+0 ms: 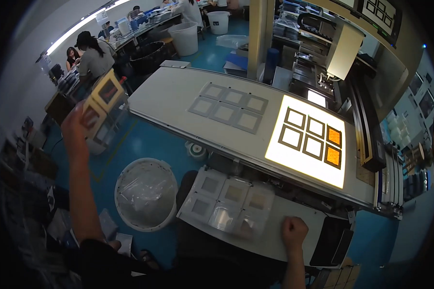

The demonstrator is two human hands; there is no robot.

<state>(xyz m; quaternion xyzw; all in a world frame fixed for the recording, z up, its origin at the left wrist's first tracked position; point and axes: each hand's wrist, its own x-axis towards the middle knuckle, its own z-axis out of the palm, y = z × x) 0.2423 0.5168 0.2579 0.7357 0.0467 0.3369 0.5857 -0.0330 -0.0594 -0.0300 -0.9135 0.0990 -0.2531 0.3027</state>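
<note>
Bare forearms and a dark short-sleeved top; no gloves on either hand.

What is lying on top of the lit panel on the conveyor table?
On the lit panel lies a dark six-window frame: four windows glow white, the two right ones show orange. Whether clear sheets fill the white windows cannot be told.

- Left arm reaches up from the lower edge toward ten o'clock, forearm bare and nearly straight.
- Left hand (76,129) is raised high, fingers closed in a grip.
- Right hand (294,230) sits low at five o'clock, curled into a loose fist, knuckles up.
</note>
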